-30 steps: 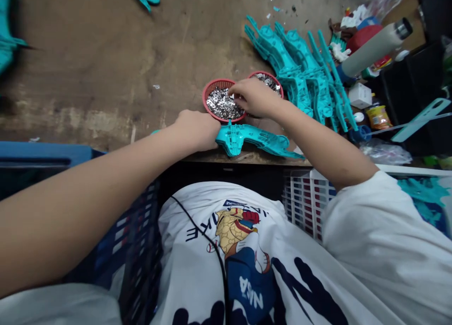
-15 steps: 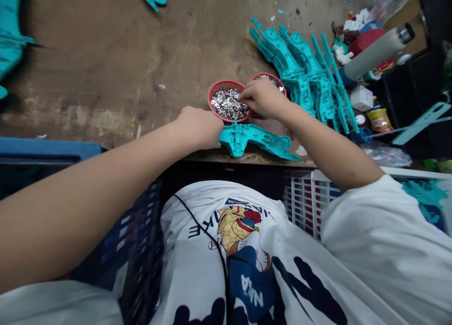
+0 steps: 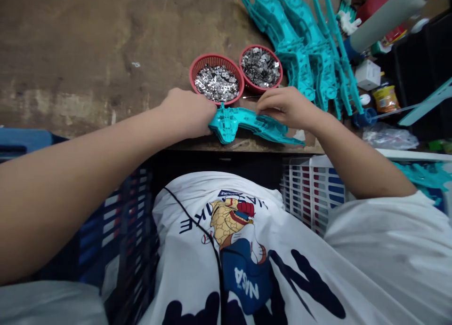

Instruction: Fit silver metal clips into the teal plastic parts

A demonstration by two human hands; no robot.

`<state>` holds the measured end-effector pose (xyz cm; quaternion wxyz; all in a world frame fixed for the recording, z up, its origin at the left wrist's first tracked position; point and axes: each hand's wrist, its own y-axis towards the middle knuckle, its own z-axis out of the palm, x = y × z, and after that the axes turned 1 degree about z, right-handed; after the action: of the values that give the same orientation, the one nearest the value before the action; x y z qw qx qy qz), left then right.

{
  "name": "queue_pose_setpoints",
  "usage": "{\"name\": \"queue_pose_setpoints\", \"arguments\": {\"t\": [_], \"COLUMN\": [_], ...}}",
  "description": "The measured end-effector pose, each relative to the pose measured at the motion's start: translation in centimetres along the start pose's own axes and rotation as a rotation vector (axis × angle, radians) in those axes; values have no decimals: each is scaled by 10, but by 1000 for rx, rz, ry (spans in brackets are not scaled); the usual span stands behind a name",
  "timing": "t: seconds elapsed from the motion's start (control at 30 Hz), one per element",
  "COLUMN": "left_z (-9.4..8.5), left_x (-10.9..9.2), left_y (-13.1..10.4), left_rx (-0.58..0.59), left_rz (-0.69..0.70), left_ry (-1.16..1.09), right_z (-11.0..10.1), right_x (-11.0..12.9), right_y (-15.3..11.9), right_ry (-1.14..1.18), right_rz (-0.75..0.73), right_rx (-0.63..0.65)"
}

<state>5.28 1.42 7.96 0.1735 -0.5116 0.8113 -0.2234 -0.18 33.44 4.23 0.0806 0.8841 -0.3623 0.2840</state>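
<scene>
Part point(image 3: 247, 119): It is teal plastic, and it lies between my two hands, right in front of me. I think I do best to keep it flat and steady, since it is long and thin and might tip.
Table point(image 3: 88, 33): The part sits by its near edge, so I think I should push gently and straight down, not toward my tummy, or it could slip off.
Left hand point(image 3: 192, 112): It is closed tight round the left end of the part. The back of my hand hides my fingers, so I can't see just how they grip.
Right hand point(image 3: 286, 106): My fingers are bent and close to each other, with the tips at the part, right of its middle. I can't tell if they pinch some little thing.
Red basket point(image 3: 212, 59): It is just past my left hand and to its right, with lots of shiny metal bits point(image 3: 217, 83) inside.
Other basket point(image 3: 254, 87): It is just past my right hand, a bit to its left, with more metal bits.
Teal row point(image 3: 300, 71): These pieces lie beyond my right hand, near it.
</scene>
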Motion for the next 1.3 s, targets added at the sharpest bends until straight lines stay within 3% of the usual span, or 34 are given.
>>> {"name": "queue_pose_setpoints", "arguments": {"t": [0.3, 0.5, 0.73, 0.9, 1.3], "left_z": [-10, -12, -13, -12, -18], "left_x": [-6, -6, -5, -5, -12], "left_y": [1, 4, 6, 4, -3], "left_rx": [79, 103, 120, 80, 109], "left_rz": [-69, -60, -47, -119, -68], "left_ry": [65, 157, 152, 78, 211], "right_z": [6, 7, 6, 5, 5], "right_x": [-12, -11, -14, -8, 8], "right_y": [6, 6, 6, 7, 11], "right_ry": [26, -14, -105, -184, -313], "right_rz": [-85, -55, -127, -168, -151], "right_rx": [29, 42, 50, 73, 150]}}
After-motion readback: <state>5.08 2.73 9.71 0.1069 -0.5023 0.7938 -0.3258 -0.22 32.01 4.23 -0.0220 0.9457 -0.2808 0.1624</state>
